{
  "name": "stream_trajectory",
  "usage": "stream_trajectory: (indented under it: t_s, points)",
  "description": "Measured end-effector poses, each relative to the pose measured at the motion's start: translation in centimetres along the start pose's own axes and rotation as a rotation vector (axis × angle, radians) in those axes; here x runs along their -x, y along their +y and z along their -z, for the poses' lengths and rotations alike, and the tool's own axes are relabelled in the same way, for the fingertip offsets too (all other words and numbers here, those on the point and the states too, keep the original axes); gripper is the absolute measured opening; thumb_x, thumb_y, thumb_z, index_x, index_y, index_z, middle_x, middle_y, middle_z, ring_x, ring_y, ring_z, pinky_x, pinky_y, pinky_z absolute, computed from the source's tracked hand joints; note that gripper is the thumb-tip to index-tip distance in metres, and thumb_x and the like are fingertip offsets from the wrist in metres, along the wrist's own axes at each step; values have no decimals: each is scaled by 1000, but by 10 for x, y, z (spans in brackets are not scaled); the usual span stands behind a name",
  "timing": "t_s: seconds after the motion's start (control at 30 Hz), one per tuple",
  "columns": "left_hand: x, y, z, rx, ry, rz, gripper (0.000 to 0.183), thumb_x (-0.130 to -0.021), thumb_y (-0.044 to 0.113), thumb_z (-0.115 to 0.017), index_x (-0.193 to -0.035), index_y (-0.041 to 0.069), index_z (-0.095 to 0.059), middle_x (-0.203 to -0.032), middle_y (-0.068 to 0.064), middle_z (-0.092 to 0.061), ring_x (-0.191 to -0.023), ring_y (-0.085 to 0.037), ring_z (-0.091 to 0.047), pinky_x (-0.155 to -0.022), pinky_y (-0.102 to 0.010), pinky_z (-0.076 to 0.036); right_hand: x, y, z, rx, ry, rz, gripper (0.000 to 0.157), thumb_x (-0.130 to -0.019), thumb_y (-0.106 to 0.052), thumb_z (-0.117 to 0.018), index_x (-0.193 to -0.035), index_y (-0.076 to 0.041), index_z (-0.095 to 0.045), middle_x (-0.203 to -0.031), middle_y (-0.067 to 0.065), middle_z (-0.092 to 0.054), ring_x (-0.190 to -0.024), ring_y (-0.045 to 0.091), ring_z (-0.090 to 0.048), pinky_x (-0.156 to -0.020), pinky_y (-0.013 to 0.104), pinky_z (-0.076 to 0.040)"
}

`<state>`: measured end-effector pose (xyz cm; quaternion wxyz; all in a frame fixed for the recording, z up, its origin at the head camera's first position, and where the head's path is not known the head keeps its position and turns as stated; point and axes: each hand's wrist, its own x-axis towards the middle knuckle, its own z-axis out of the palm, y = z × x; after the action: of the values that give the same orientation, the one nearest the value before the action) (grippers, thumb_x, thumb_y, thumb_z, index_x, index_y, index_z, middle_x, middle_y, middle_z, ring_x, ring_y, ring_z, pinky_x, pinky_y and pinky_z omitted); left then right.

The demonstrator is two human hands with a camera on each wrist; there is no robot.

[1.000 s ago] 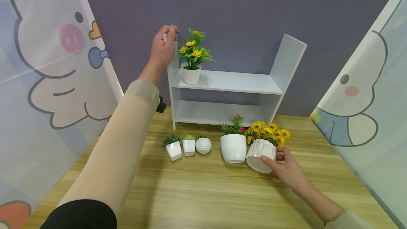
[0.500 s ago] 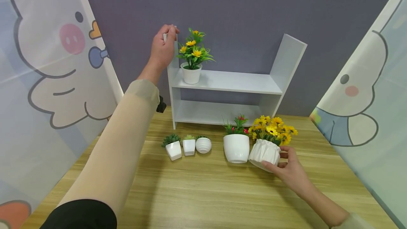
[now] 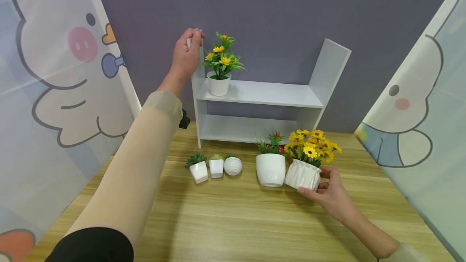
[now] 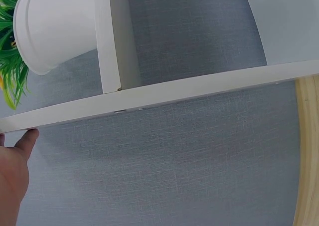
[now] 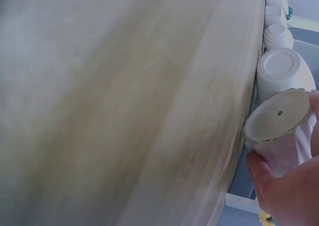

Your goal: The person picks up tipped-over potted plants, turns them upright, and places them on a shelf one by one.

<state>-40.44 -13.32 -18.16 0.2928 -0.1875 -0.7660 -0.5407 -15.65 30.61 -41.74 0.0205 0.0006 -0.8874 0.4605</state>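
Observation:
My left hand (image 3: pixel 187 51) grips the top of the left side panel of a white two-tier shelf (image 3: pixel 269 92); in the left wrist view its fingertip (image 4: pixel 31 136) presses against the panel's edge. My right hand (image 3: pixel 333 195) holds a white pleated flowerpot (image 3: pixel 303 174) of yellow daisy-like flowers (image 3: pixel 311 146) by its right side. The pot leans back, and the right wrist view shows its base with a small hole (image 5: pixel 279 113). Left of it, close by, stands a smooth white pot (image 3: pixel 271 170) with red-flowered greenery.
Three small white succulent pots (image 3: pixel 216 169) sit in a row in front of the shelf on the wooden table (image 3: pixel 233 221). A white pot (image 3: pixel 219 85) with yellow flowers stands on the upper shelf's left end. A grey wall (image 3: pixel 269 19) rises behind.
My right hand has moved slightly right and tipped the pleated pot closer to upright. The smooth pot has shifted a little right. My left hand has stayed on the panel.

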Motion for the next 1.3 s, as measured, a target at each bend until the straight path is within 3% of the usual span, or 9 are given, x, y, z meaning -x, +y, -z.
stream_trajectory:
  t_s: [0.4, 0.63, 0.8, 1.07, 1.3]
  points:
    - [1, -4, 1, -9, 9, -9, 39, -119, 40, -41, -115, 6, -61, -149, -8, -62, -157, -6, -44, -127, -26, -36, -5, 3, -3, -6, 0, 24, 107, -92, -19, -91, -157, 12, -11, -146, 35, -35, -116, 42, -66, -78, 25, -61]
    - [0, -3, -1, 2, 7, -22, 36, -119, 39, -41, -109, 10, -60, -139, -13, -63, -148, -11, -52, -117, -27, -42, -11, 4, -3, 14, 16, 33, 111, -90, -19, -94, -155, 12, -10, -147, 36, -32, -119, 47, -65, -81, 28, -61]
    - [-2, -1, -3, -2, -4, -21, 32, -119, 40, -41, -106, 17, -59, -141, -15, -62, -148, -10, -52, -116, -27, -42, -14, 5, -2, 36, 25, 46, 111, -89, -19, -94, -154, 12, -10, -148, 36, -30, -121, 49, -63, -82, 29, -61]
    - [-2, -1, -3, -12, -2, -12, 39, -119, 39, -39, -116, 6, -61, -145, -9, -62, -154, -5, -47, -120, -25, -40, -20, 6, -4, 68, 54, 68, 111, -87, -19, -96, -153, 13, -13, -146, 37, -33, -124, 55, -61, -88, 31, -61]
    - [-2, -1, -1, -11, -2, -2, 37, -119, 39, -40, -114, 9, -60, -154, -6, -61, -158, -2, -42, -125, -25, -37, -25, 5, -6, 103, 70, 92, 111, -85, -19, -97, -152, 14, -15, -146, 40, -29, -128, 58, -56, -94, 36, -61]
